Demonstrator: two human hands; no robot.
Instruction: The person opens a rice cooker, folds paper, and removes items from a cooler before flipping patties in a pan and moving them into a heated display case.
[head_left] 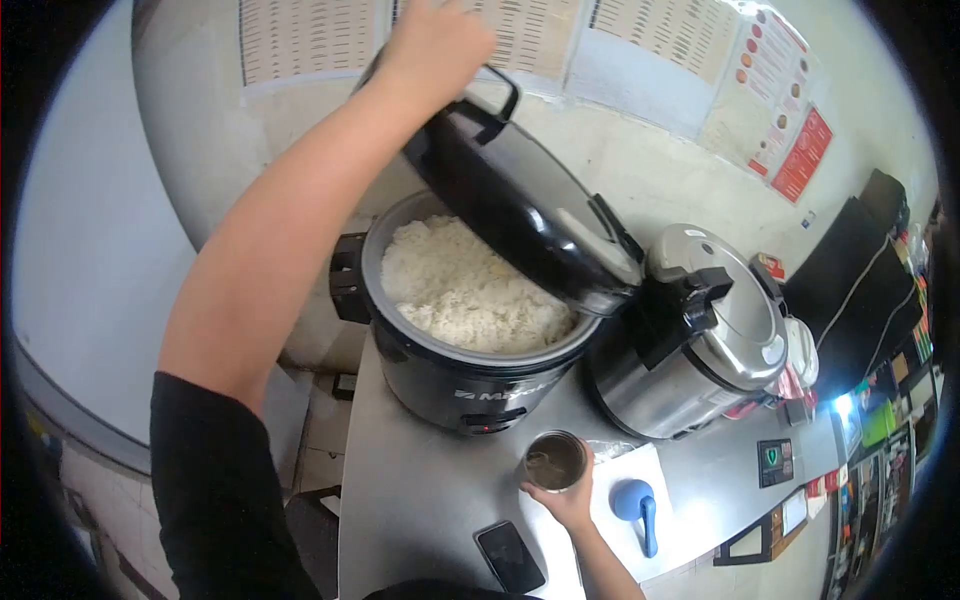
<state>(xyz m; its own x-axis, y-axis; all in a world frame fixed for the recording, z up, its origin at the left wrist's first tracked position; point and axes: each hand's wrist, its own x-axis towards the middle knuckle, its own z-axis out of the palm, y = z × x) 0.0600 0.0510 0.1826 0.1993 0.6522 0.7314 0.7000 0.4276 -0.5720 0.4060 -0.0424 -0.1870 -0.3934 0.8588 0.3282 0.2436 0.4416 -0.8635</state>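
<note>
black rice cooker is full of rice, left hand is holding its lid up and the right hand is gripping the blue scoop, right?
Not quite: in the head view the right hand grips a cup, while the blue scoop lies untouched beside it. The black rice cooker does hold plenty of rice, and the left hand is holding the lid up.

Left hand (440, 38) is cut off by the top edge; its contact with the lid (500, 205) can't be made out. Rice (480, 295) is partly covered. Right hand (568, 504) is partly hidden by the cup (553, 462), contents unidentified. Wall sheets' (655, 55) print is too small to be read. Shelves (882, 490) are blurred.
</note>
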